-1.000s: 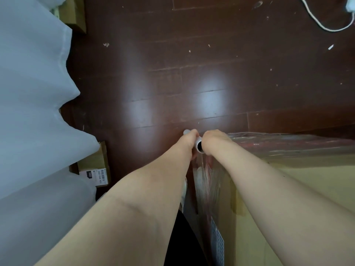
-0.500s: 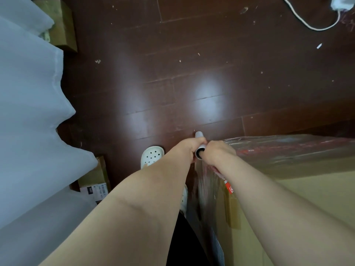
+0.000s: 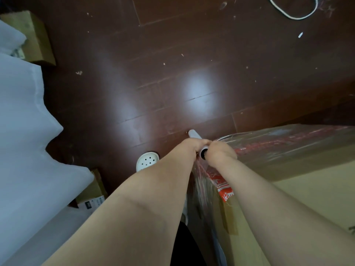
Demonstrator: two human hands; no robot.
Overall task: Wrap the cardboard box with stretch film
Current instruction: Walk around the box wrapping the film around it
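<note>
A large cardboard box (image 3: pixel 299 204) with red print fills the lower right, its far side and near corner covered in shiny stretch film (image 3: pixel 278 148). At the box's far-left corner, both hands grip a white stretch film roll (image 3: pixel 194 134), which is held nearly upright; its hollow end shows between them. My left hand (image 3: pixel 189 145) is closed around the roll's left side. My right hand (image 3: pixel 219 152) is closed on its right side, next to the box corner. Film runs down from the roll along the box's left face.
Dark wooden floor (image 3: pixel 172 73) spreads ahead, dotted with scraps. A white clog (image 3: pixel 147 162) is on my foot beside the left arm. White foam sheets (image 3: pixel 25 131) lie at left with small cardboard boxes (image 3: pixel 36 41) beside them. A white cable (image 3: pixel 294 12) lies far right.
Both hands have carried the roll a little to the right and nearer around the box corner. The white clog has come into view, and the view has shifted.
</note>
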